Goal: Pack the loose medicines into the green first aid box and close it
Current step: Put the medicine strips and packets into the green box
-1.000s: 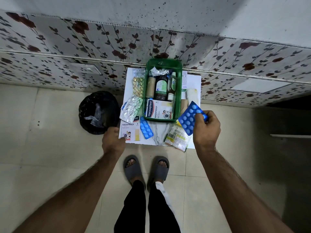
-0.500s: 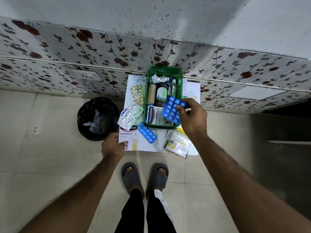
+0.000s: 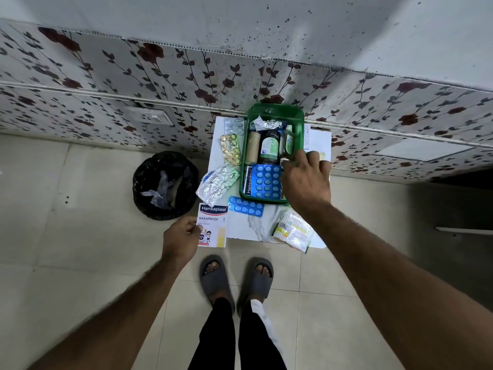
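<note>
The open green first aid box (image 3: 274,109) stands on a small white table (image 3: 253,225) against the wall. Inside it are a bandage roll (image 3: 252,148), a dark bottle (image 3: 270,148) and a Hansaplast carton. A blue blister pack (image 3: 265,181) lies flat on that carton. My right hand (image 3: 306,180) hovers over the box's right side with fingers spread and the thumb at the pack's corner. My left hand (image 3: 181,239) pinches a flat Hansaplast plaster pack (image 3: 213,220) at the table's front left corner. Loose on the table: a second blue blister (image 3: 246,206), silver foil strips (image 3: 217,182), a yellow capsule strip (image 3: 230,149), a clear blister (image 3: 234,125) and a sachet bundle (image 3: 293,231).
A bin lined with a black bag (image 3: 165,185) stands on the tiled floor left of the table. A floral-patterned wall runs right behind the box. My feet in grey slippers (image 3: 213,276) are just in front of the table.
My right hand carried the blue blister pack from the table's right side leftward into the box, laid it flat and spread its fingers. My left hand stayed at the plaster pack.
</note>
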